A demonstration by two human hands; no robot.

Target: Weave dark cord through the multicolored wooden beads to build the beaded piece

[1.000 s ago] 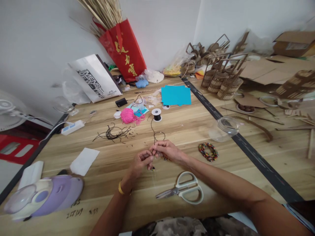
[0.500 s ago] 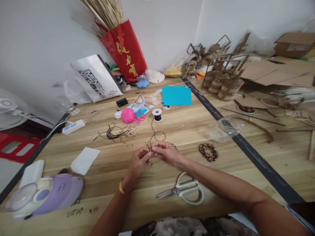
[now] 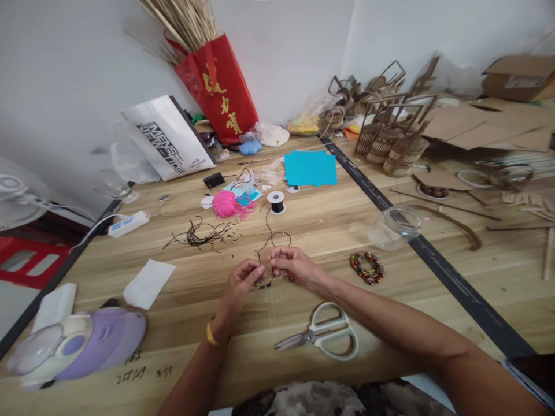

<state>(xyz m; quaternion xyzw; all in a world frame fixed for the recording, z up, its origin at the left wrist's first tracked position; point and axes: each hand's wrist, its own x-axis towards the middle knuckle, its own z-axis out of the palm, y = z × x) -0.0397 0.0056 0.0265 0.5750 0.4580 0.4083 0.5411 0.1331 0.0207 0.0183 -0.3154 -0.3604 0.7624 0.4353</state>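
Note:
My left hand (image 3: 245,279) pinches a thin black cord (image 3: 271,232) that runs up to a white spool (image 3: 276,201) wound with black cord. Close to it, my right hand (image 3: 291,263) is closed with thumb and finger together on a black cord end. A short curve of a beaded strand (image 3: 265,284) hangs between the two hands; part of it is hidden behind the fingers. White-handled scissors (image 3: 318,335) lie in front of my right forearm, blades pointing left. To the right rests a coil of multicoloured beads (image 3: 367,268).
Cut black cords (image 3: 198,234) and pink yarn (image 3: 225,204) lie beyond my left hand. Blue paper sheets (image 3: 310,168) are at the back. A clear plastic jar (image 3: 398,224) lies on the right, near woven baskets (image 3: 390,144). A purple device (image 3: 108,335) stands at left.
My hands have moved slightly apart. More of the beaded strand now shows between them, where before only a small bit hung below my left fingers.

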